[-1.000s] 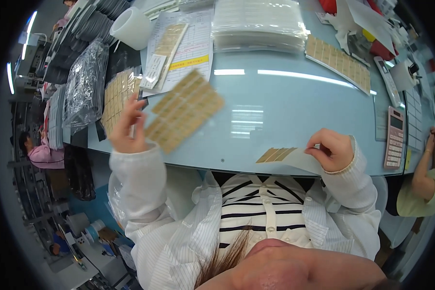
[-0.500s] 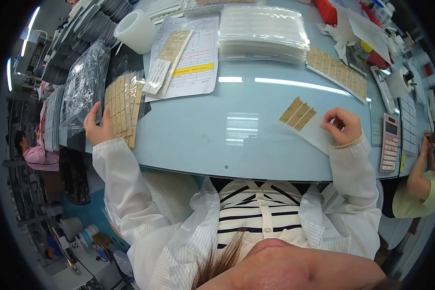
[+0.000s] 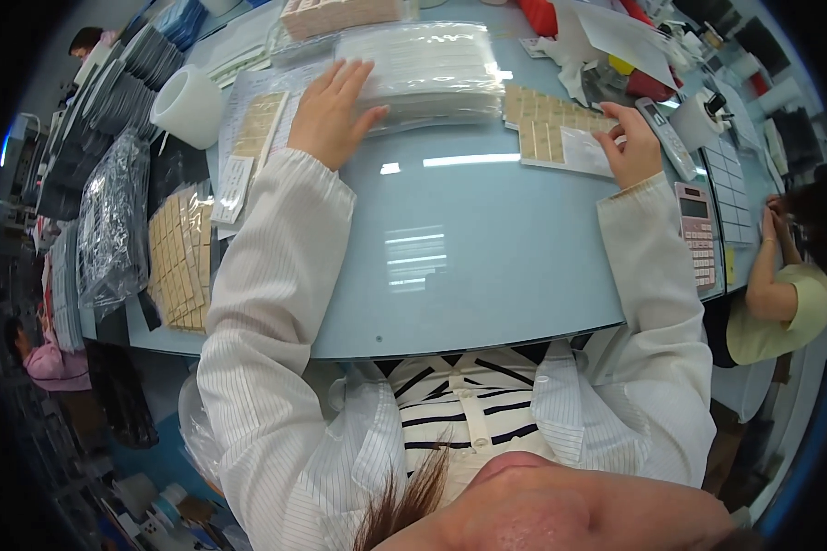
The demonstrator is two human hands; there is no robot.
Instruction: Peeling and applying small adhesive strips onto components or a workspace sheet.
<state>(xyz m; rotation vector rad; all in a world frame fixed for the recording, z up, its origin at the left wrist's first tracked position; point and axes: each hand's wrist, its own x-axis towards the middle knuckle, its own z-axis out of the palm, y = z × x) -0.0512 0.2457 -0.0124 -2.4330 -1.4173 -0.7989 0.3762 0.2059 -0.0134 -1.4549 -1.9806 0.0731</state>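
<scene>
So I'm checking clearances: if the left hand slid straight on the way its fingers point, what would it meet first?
The left hand already rests against the clear-wrapped stack; going on, it likely rides over that stack.

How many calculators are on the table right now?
2. A pink calculator lies by the table's right edge, beside the right forearm. A slimmer grey calculator lies farther back, just right of the right hand. Clutter at the far right could hide more.

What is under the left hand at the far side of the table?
The left hand rests flat on a stack of clear plastic-wrapped sheets on the pale blue table. What lies beneath the stack is covered.
</scene>
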